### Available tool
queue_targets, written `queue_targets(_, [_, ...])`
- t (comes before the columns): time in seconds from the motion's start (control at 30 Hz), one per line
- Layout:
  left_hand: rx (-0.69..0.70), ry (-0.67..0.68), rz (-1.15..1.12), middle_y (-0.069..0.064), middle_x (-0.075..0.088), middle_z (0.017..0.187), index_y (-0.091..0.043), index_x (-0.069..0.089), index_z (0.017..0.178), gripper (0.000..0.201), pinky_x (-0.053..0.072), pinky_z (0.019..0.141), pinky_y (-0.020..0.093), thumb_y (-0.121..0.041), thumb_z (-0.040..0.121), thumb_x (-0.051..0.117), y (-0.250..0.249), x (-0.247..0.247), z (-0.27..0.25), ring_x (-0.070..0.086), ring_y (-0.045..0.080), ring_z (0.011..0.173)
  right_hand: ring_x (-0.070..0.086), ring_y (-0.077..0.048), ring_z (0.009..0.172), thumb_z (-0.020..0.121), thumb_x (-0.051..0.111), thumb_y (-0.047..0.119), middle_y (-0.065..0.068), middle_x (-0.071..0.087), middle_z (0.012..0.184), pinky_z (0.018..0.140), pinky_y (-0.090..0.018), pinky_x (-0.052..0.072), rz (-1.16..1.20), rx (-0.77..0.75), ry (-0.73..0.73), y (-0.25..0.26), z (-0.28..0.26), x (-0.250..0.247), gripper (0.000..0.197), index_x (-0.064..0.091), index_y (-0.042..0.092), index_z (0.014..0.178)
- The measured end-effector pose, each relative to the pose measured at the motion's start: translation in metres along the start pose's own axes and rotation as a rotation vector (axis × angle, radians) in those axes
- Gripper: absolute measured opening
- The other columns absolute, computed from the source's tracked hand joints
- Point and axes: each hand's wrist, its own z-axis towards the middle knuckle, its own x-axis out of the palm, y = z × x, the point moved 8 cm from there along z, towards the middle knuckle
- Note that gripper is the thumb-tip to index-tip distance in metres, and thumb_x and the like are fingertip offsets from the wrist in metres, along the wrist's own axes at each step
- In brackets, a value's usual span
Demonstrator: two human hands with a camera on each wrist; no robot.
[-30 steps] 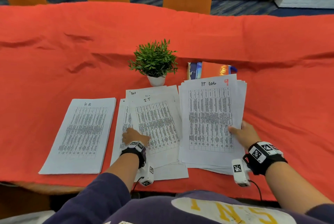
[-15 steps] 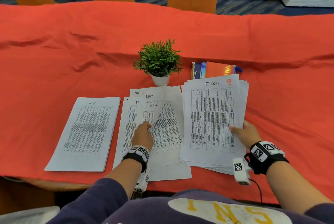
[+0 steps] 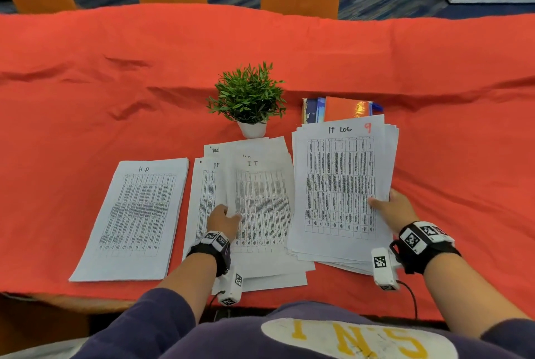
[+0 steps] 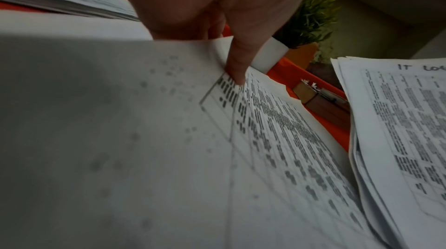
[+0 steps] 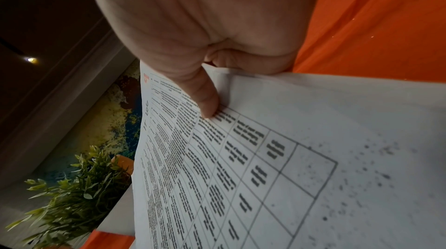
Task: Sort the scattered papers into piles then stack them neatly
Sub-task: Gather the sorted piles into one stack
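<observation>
Only container here is the white pot [image 3: 252, 129] with the green plant [image 3: 247, 94] in it, so I'll use the pot as the landmark. Everything sits on a worktop [image 3: 86, 69] under a red cloth.

Left and nearer of the pot is the HR pile [image 3: 133, 219], squared up pretty tidy, printed tables with "HR" handwritten on top. Straight in front of the pot is the IT pile [image 3: 260, 202], messy, sheets fanned and skewed. The left hand [image 3: 223, 221] pinches the left edge of its top sheet, thumb on top. Right of the pot is the IT LOG pile [image 3: 341, 185], thick and a bit fanned, with a red 9 at its top corner. The right hand [image 3: 390, 209] grips its right edge, thumb on the top sheet, fingers under. Behind that pile, right of the pot, some books [image 3: 338, 109] lie flat.

Left wrist view shows the thumb [image 4: 237, 62] landing right on the table's corner, and a pen [image 4: 330, 96] clipped by the books, which the head view doesn't show. Right wrist view shows the sheet's blank bottom cells.
</observation>
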Motion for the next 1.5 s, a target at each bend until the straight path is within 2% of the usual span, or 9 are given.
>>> queue_targets(0.1, [0.059,0.020,0.031,0.001,0.050,0.078,-0.011,0.048,0.081,0.021,0.041,0.065,0.026,-0.022,0.088,0.065,0.002,0.000,0.002,0.050,0.019,0.074,0.063,-0.028,0.094,0.090,0.059,0.008,-0.011,0.066,0.105,0.083,-0.034,0.047,0.012,0.001,0.000,0.000,0.000,0.000,0.029,0.060,0.007,0.119])
queue_targets(0.2, [0.092,0.023,0.106,0.007,0.059,0.098,-0.005,0.059,0.100,0.022,0.049,0.075,0.030,-0.023,0.088,0.065,0.005,-0.002,-0.002,0.057,0.022,0.085,0.063,-0.028,0.093,0.090,0.059,0.007,-0.011,0.066,0.104,0.083,-0.034,0.047,0.016,-0.001,-0.001,-0.001,0.000,0.001,0.030,0.060,0.006,0.119])
queue_targets(0.4, [0.057,-0.057,0.327,0.014,0.035,0.138,-0.007,0.051,0.132,0.052,0.039,0.103,0.036,-0.028,0.086,0.067,0.006,-0.006,-0.009,0.036,0.028,0.127,0.065,-0.030,0.097,0.089,0.060,0.007,-0.011,0.067,0.107,0.090,-0.041,0.050,0.036,0.000,0.003,-0.001,0.000,0.007,0.029,0.061,0.008,0.118])
queue_targets(0.53, [0.077,-0.076,0.268,0.013,0.037,0.127,-0.003,0.059,0.113,0.033,0.042,0.089,0.025,-0.015,0.084,0.069,0.001,-0.004,-0.011,0.040,0.019,0.102,0.066,-0.031,0.097,0.088,0.061,0.009,-0.013,0.069,0.107,0.093,-0.048,0.050,0.033,0.004,0.003,-0.002,0.000,0.008,0.028,0.062,0.008,0.117])
queue_targets(0.7, [0.157,-0.128,0.225,0.004,0.033,0.111,-0.011,0.052,0.092,0.021,0.039,0.063,0.011,0.004,0.081,0.062,-0.010,-0.007,-0.017,0.047,0.020,0.086,0.065,-0.029,0.096,0.089,0.061,0.008,-0.011,0.068,0.105,0.090,-0.040,0.050,0.022,0.012,-0.008,-0.005,-0.001,0.007,0.027,0.062,0.008,0.116])
queue_targets(0.9, [0.211,-0.075,0.159,0.013,0.054,0.111,-0.002,0.054,0.115,0.024,0.048,0.075,0.031,-0.012,0.095,0.048,-0.022,-0.007,-0.024,0.059,0.029,0.095,0.063,-0.028,0.095,0.089,0.060,0.006,-0.009,0.065,0.104,0.087,-0.037,0.049,0.048,0.024,-0.022,-0.006,-0.004,0.003,0.028,0.061,0.007,0.117])
queue_targets(1.03, [0.199,-0.083,-0.070,0.008,0.061,0.098,-0.005,0.056,0.113,0.020,0.049,0.070,0.029,-0.005,0.095,0.047,-0.031,-0.022,-0.025,0.062,0.028,0.087,0.064,-0.028,0.092,0.088,0.058,0.000,-0.011,0.067,0.105,0.087,-0.040,0.051,0.202,0.052,-0.022,-0.002,-0.002,-0.005,0.031,0.061,0.007,0.119])
queue_targets(1.17, [0.264,-0.127,-0.163,0.002,0.059,0.085,-0.010,0.057,0.104,0.018,0.051,0.066,0.032,-0.001,0.092,0.048,-0.045,-0.041,-0.027,0.057,0.023,0.077,0.065,-0.022,0.086,0.089,0.055,-0.004,-0.008,0.067,0.098,0.069,-0.033,0.053,0.388,0.034,0.022,0.016,-0.004,-0.009,0.028,0.060,0.009,0.113])
queue_targets(1.5, [0.425,-0.265,-0.247,-0.004,0.057,0.078,-0.021,0.055,0.102,0.027,0.040,0.052,0.022,0.001,0.090,0.043,-0.097,-0.102,-0.061,0.051,0.013,0.058,0.062,-0.030,0.105,0.090,0.056,0.004,-0.009,0.065,0.117,0.097,-0.049,0.048,0.280,-0.004,-0.161,0.021,0.013,-0.048,0.034,0.058,0.014,0.122])
